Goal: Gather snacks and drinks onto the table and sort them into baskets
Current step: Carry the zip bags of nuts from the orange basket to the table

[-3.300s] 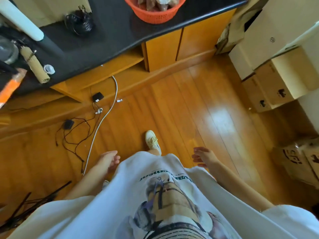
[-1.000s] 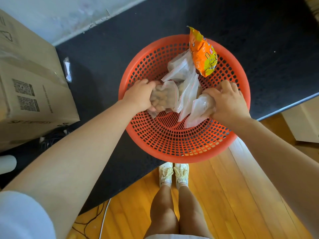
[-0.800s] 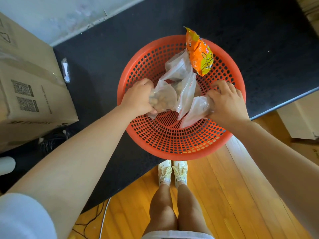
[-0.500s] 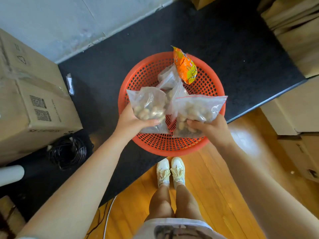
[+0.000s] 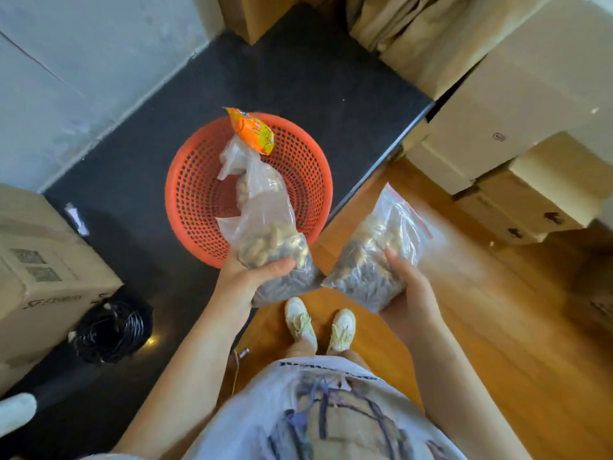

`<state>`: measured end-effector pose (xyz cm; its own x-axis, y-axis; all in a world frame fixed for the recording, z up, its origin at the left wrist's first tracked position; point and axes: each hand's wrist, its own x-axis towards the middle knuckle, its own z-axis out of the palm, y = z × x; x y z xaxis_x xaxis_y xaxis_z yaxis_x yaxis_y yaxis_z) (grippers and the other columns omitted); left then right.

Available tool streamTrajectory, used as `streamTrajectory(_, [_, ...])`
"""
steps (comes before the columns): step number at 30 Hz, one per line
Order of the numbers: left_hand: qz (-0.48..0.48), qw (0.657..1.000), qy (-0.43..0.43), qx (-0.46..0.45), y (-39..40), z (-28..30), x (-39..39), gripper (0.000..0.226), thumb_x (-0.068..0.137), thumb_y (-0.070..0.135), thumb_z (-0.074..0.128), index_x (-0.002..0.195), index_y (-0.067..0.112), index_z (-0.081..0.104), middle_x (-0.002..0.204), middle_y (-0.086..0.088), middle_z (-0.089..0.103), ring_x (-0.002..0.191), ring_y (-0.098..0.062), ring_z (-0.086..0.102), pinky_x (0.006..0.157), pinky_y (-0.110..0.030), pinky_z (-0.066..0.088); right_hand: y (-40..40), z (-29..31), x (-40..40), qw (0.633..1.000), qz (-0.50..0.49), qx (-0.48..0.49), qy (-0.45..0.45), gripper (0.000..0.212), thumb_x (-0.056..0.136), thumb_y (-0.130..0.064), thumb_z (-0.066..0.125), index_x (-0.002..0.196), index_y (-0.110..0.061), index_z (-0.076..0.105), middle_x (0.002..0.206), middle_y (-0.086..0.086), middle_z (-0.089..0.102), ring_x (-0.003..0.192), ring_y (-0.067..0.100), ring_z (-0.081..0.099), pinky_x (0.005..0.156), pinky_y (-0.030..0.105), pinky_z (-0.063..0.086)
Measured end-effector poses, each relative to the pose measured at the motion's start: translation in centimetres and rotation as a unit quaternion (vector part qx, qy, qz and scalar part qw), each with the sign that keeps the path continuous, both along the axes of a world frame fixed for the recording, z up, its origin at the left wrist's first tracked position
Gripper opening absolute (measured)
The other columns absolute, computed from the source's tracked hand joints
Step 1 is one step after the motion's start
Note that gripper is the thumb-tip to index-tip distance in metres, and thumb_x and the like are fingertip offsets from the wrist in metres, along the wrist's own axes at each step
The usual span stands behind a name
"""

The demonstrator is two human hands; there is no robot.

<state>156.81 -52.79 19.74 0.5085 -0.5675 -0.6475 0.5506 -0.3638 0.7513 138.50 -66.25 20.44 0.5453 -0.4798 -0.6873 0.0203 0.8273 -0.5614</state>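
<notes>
Head view: left hand point(image 5: 245, 287) fingers behind bag point(image 5: 275, 247).

Bare forearms here, and a loose white short-sleeved T-shirt point(image 5: 318, 413) with a dark line of lettering above a purple-and-tan print; pale cream lace-up sneakers point(image 5: 300, 318) below.

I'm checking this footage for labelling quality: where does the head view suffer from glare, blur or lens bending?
Head view: sunlight washes out the wooden floor at right; straight box and wall edges bow outward, a wide-angle effect; the orange snack packet and both clear bags look slightly soft; the black countertop is dim.
</notes>
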Motion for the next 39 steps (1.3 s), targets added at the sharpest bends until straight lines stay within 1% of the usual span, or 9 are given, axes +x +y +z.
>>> streamTrajectory(5, [-0.134, 0.991, -0.025, -0.007, -2.7, 2.1, -4.0, 0.072, 0.049, 0.009, 0.084, 0.116, 0.008, 0.060, 0.109, -0.013, 0.070, 0.102, -0.026, 0.067, 0.090, -0.041, 0.052, 2.3, 1.6, -7.6, 0.996, -0.069, -0.048, 0.012, 0.032, 0.073, -0.026, 0.064, 0.104, -0.027, 0.070, 0.101, 0.002, 0.072, 0.095, 0.020, 0.069, 0.076, 0.035, 0.057])
streamTrajectory(8, [-0.222, 0.974, -0.043, -0.015, -4.4, 2.9, -7.2, 0.074, 0.048, 0.014, 0.085, 0.117, 0.008, 0.060, 0.113, -0.014, 0.068, 0.106, -0.027, 0.065, 0.095, -0.041, 0.049, 4.2, 2.4, -12.3, 0.987, -0.113, -0.092, 0.075, 0.068, 0.065, -0.022, 0.074, 0.129, -0.020, 0.051, 0.119, 0.008, 0.066, 0.107, 0.025, 0.065, 0.083, 0.039, 0.055])
streamTrajectory(11, [-0.300, 0.952, -0.065, -0.022, -6.1, 3.5, -12.0, 0.056, 0.058, 0.004, 0.082, 0.110, 0.009, 0.063, 0.107, -0.012, 0.070, 0.101, -0.025, 0.067, 0.092, -0.037, 0.051, 6.9, 3.4, -17.5, 0.966, -0.174, -0.133, 0.134, 0.085, 0.055, -0.029, 0.082, 0.132, -0.018, 0.048, 0.124, 0.008, 0.063, 0.111, 0.024, 0.063, 0.091, 0.043, 0.052])
streamTrajectory(17, [-0.414, 0.907, -0.058, -0.052, -5.9, 5.0, -24.7, 0.048, 0.060, -0.001, 0.080, 0.105, 0.007, 0.065, 0.086, 0.005, 0.074, 0.078, -0.007, 0.072, 0.060, -0.015, 0.053, 14.5, 4.2, -29.2, 0.930, -0.287, -0.157, 0.167, 0.062, 0.060, -0.019, 0.078, 0.119, -0.018, 0.060, 0.109, 0.005, 0.071, 0.103, 0.025, 0.067, 0.084, 0.039, 0.055])
streamTrajectory(21, [-0.489, 0.868, -0.060, -0.063, -2.1, 5.5, -35.2, 0.068, 0.041, 0.012, 0.090, 0.104, 0.013, 0.064, 0.086, 0.005, 0.076, 0.082, -0.011, 0.072, 0.063, -0.017, 0.054, 20.8, 4.6, -37.5, 0.905, -0.346, -0.164, 0.187, 0.059, 0.058, -0.019, 0.080, 0.114, -0.017, 0.062, 0.105, 0.003, 0.073, 0.099, 0.021, 0.069, 0.082, 0.034, 0.055])
streamTrajectory(25, [-0.528, 0.846, -0.043, -0.054, 3.1, 5.3, -45.4, 0.061, 0.045, 0.015, 0.085, 0.102, 0.017, 0.064, 0.087, 0.004, 0.076, 0.084, -0.015, 0.073, 0.065, -0.022, 0.056, 27.4, 5.0, -45.3, 0.862, -0.437, -0.162, 0.200, 0.050, 0.058, -0.017, 0.079, 0.107, -0.015, 0.066, 0.096, 0.002, 0.075, 0.092, 0.021, 0.071, 0.073, 0.028, 0.057])
streamTrajectory(29, [-0.578, 0.814, -0.031, -0.046, 6.3, 5.7, -53.3, 0.087, 0.035, 0.027, 0.088, 0.116, 0.011, 0.059, 0.105, -0.009, 0.072, 0.095, -0.027, 0.070, 0.081, -0.040, 0.056, 32.8, 5.5, -51.6, 0.827, -0.504, -0.157, 0.195, 0.038, 0.057, -0.019, 0.082, 0.094, -0.020, 0.072, 0.093, 0.003, 0.075, 0.090, 0.022, 0.071, 0.072, 0.029, 0.056])
streamTrajectory(32, [-0.626, 0.778, -0.038, -0.046, 7.7, 6.1, -58.4, 0.094, 0.033, 0.029, 0.088, 0.120, 0.011, 0.056, 0.108, -0.010, 0.070, 0.097, -0.028, 0.069, 0.082, -0.042, 0.056, 36.4, 5.5, -55.4, 0.795, -0.556, -0.145, 0.194, 0.041, 0.056, -0.017, 0.086, 0.095, -0.021, 0.072, 0.094, 0.002, 0.075, 0.092, 0.022, 0.071, 0.072, 0.026, 0.056])
streamTrajectory(39, [-0.731, 0.679, -0.059, -0.035, 10.4, 6.1, -69.1, 0.096, 0.032, 0.034, 0.087, 0.120, 0.015, 0.055, 0.109, -0.007, 0.070, 0.098, -0.026, 0.069, 0.087, -0.043, 0.055, 42.8, 4.9, -61.5, 0.682, -0.696, -0.068, 0.213, 0.093, 0.022, -0.065, 0.085, 0.101, -0.018, 0.065, 0.100, 0.001, 0.073, 0.100, 0.021, 0.067, 0.089, 0.038, 0.052])
